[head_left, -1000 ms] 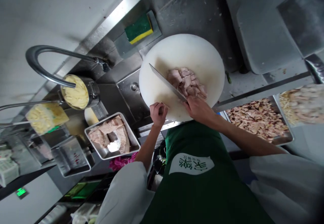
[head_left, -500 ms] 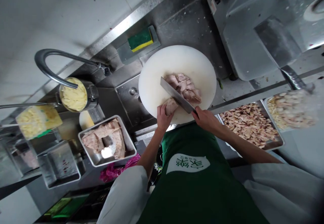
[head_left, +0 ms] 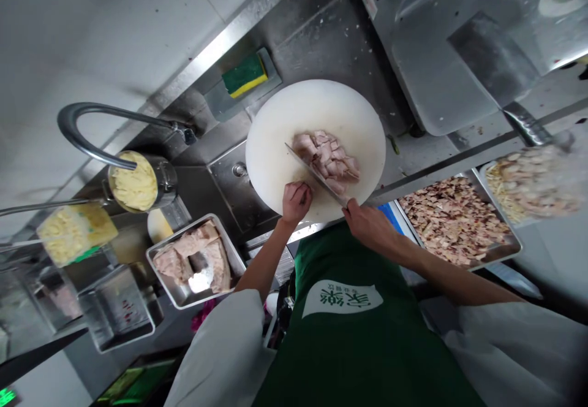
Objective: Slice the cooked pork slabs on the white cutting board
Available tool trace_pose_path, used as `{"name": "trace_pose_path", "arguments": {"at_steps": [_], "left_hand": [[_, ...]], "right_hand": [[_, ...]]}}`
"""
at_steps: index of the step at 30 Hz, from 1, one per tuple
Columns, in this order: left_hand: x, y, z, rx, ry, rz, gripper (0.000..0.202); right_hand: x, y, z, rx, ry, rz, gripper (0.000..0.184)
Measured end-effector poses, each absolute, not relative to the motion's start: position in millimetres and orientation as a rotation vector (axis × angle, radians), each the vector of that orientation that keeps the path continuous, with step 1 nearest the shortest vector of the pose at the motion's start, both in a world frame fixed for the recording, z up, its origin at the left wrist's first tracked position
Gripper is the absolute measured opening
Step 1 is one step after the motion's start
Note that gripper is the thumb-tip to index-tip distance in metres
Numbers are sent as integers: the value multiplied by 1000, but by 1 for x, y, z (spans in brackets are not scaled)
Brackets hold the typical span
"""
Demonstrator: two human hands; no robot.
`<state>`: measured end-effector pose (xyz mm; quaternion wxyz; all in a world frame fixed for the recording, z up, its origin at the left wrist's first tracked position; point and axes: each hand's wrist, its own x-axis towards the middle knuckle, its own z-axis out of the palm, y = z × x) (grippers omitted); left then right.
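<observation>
A round white cutting board (head_left: 285, 119) lies on the steel counter with a pile of pale cooked meat slices (head_left: 328, 155) on it. My right hand (head_left: 367, 223) is closed on the handle of a cleaver (head_left: 312, 171), and the blade rests on the board against the pile's left side. My left hand (head_left: 296, 200) sits at the board's near edge just left of the blade, its fingers curled over a piece of meat that is mostly hidden. A green apron covers my front below.
Left of me, a steel tray (head_left: 229, 244) holds big meat slabs. A tray of chopped meat (head_left: 452, 217) sits right. Around the sink are a faucet (head_left: 92, 113), a pot of yellow shreds (head_left: 135, 181) and a sponge (head_left: 243, 75). A metal machine (head_left: 459, 45) stands far right.
My left hand went from the board's edge onto a piece of meat beside the blade. The cleaver shifted from the pile's left flank to beside my fingers. The view shifted slightly.
</observation>
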<state>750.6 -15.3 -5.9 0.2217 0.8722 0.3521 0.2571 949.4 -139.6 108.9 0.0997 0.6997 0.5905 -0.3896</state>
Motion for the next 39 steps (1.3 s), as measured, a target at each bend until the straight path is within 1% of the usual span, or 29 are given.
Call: {"name": "trace_pose_path", "arguments": {"at_steps": [7,15,23,30,34,39], "left_hand": [[748,-14,-7,2405,941,747,14],[746,-14,-10,2440,983,722,16],[744,-15,-11,2412,1034,732,18],[745,-14,-10,2442,1005,741,21],[744,-15,-10,2456,1054,766,25],[745,-16,-11,2440,1026,823,21]], "right_hand": [[932,-170,142,2055,1803,-1226,37],[939,-186,149,2025,1775,-1279,32],[942,-164,146,1983,1818,-1339,27],[951,-167,143,1911,1738,-1439,26],[948,-150,131,1943,1901,-1357,29],[952,-173,126,1942,1746,-1463,37]]}}
